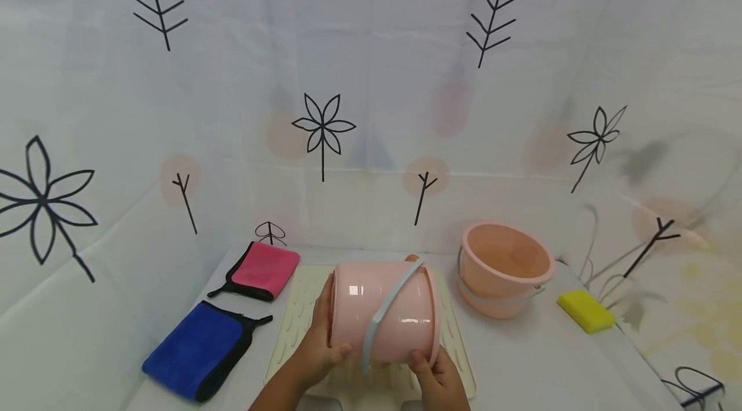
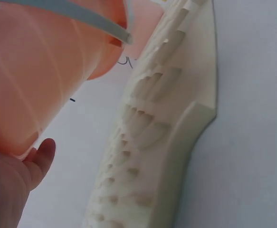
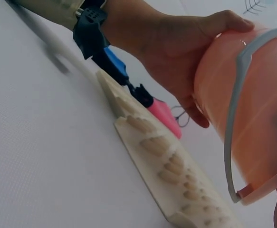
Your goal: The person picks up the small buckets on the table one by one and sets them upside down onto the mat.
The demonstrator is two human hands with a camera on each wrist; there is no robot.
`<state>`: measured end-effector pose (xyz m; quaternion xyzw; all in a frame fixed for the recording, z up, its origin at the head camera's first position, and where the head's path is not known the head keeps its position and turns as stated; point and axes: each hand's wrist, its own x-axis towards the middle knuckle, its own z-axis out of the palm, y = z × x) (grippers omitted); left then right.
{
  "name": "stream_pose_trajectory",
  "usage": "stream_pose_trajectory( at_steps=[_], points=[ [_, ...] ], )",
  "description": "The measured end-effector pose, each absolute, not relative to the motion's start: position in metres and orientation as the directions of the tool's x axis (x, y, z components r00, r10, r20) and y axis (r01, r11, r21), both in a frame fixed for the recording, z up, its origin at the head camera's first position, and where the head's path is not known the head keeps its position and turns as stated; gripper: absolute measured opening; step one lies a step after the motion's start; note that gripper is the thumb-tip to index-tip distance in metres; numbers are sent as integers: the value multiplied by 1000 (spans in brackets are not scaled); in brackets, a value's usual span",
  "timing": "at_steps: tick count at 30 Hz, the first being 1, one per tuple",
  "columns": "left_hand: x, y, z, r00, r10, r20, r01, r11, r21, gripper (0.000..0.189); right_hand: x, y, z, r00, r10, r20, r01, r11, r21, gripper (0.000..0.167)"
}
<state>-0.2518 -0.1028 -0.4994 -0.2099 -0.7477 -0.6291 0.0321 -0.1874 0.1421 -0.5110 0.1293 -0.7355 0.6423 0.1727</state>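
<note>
Both hands hold a pink plastic bucket [image 1: 377, 314] on its side above a cream washboard [image 1: 290, 334]. My left hand [image 1: 315, 340] grips the base end, thumb along the near side and fingers behind it. At the rim end, my right hand [image 1: 437, 372] grips the edge with its thumb on the outside; its other fingers are partly hidden. The bucket's grey-blue handle [image 1: 382, 311] hangs slantwise across its side. In the right wrist view the left hand [image 3: 171, 52] spreads round the base, and the ridged board [image 3: 157, 156] shows below.
A second pink bucket [image 1: 504, 269] stands upright at the back right, with a yellow sponge [image 1: 585, 311] beside it. Left of the board lie a folded pink cloth [image 1: 266, 269] and a folded blue cloth [image 1: 197, 346], both black-edged. A patterned curtain [image 1: 371, 108] hangs behind the white table.
</note>
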Motion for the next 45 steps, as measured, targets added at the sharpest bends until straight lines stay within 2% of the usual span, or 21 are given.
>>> stream_pose_trajectory(
  at_steps=[7,10,15,20,23,27,30,34,41,43,45],
  points=[
    [-252,-114,-490,-897,342,279,339,129,932,132,-186,144,-510,-937,8,349,-344,161,-925,21],
    [-252,-119,-488,-891,358,278,343,130,930,135,-186,143,-511,-934,2,358,-352,170,-920,17],
    [-251,-120,-487,-898,339,282,344,139,929,129,-187,142,-513,-903,-14,430,-425,187,-886,13],
    [-252,-120,-487,-908,298,293,340,118,933,121,-191,146,-516,-866,-120,485,-498,125,-858,15],
    [-252,-120,-487,-910,285,301,344,114,932,118,-193,148,-516,-870,-150,469,-484,85,-871,19],
    [-252,-123,-485,-912,279,299,345,130,930,115,-195,154,-516,-862,-189,470,-488,61,-870,32],
    [-251,-126,-485,-914,278,296,342,135,930,115,-197,163,-520,-820,-246,517,-553,108,-826,36],
    [-251,-131,-483,-922,262,284,328,143,934,115,-201,178,-526,-805,-237,543,-592,272,-759,32],
    [-251,-144,-479,-928,238,288,332,169,928,114,-202,200,-525,-884,-4,467,-394,546,-740,8],
    [-250,-147,-477,-929,232,288,331,176,927,114,-202,206,-524,-903,43,427,-320,596,-736,6],
    [-249,-150,-477,-929,232,288,330,169,929,114,-204,213,-523,-923,53,381,-261,643,-720,11]
  ],
)
